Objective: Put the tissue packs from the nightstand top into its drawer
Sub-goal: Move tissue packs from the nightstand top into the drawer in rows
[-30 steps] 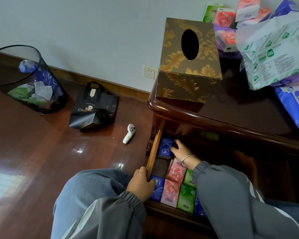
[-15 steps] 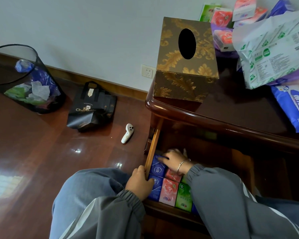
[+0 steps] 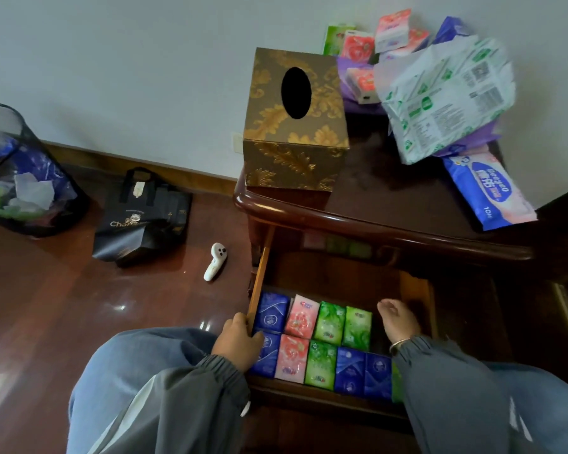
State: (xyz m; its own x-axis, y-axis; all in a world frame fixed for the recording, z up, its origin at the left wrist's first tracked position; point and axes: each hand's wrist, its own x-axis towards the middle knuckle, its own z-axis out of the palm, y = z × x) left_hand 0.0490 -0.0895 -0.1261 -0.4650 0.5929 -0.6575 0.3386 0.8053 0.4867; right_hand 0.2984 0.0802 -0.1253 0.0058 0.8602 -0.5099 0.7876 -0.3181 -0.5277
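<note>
Drawer (image 3: 420, 290) standing open, two rows of tissue packs (image 3: 322, 362) lying flat inside: blue, pink, green; gap showing at 3 o'clock end of far row. Left hand (image 3: 238, 344) gripping drawer's side rail at 9 o'clock. Right hand (image 3: 399, 319) hovering over gap, loosely open, holding nothing. Task looking partway done: more small packs (image 3: 358, 44) piling at 12 o'clock on nightstand top (image 3: 391, 191), behind gold tissue box (image 3: 294, 126). Black bag (image 3: 141, 217) on floor reading "Cha…"; blue wipes packet (image 3: 486, 188) showing "10", rest unreadable.
</note>
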